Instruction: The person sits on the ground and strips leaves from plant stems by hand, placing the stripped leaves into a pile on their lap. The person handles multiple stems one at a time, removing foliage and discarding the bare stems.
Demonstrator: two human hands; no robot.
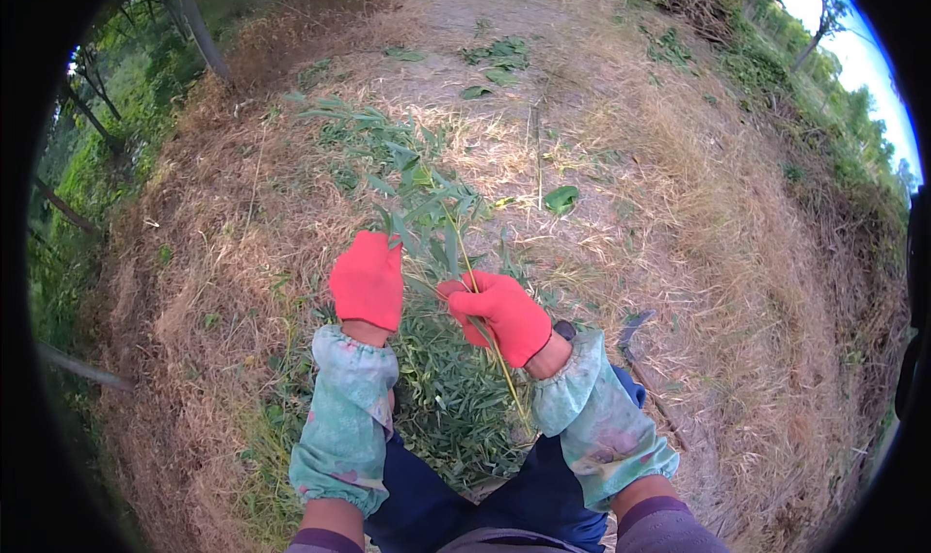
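My right hand (504, 313), in a red glove, is closed around the thin yellowish stem of a leafy branch (427, 199). The stem's bare lower end sticks out below the fist toward my right leg, and its narrow green leaves spread up and to the left. My left hand (369, 280), gloved in red too, has its back turned up and its fingers curled in, mostly hidden, against leaves on the left side of the branch. Beneath both hands, between my legs, lies a heap of cut green leaves (446, 398).
A sickle (635, 332) lies on the ground right of my right leg, its handle pointing back toward me. Dry straw (698, 233) covers the ground. A broad green leaf (561, 200) and wilted greenery (499, 54) lie ahead. Tree trunks (202, 30) stand at the left.
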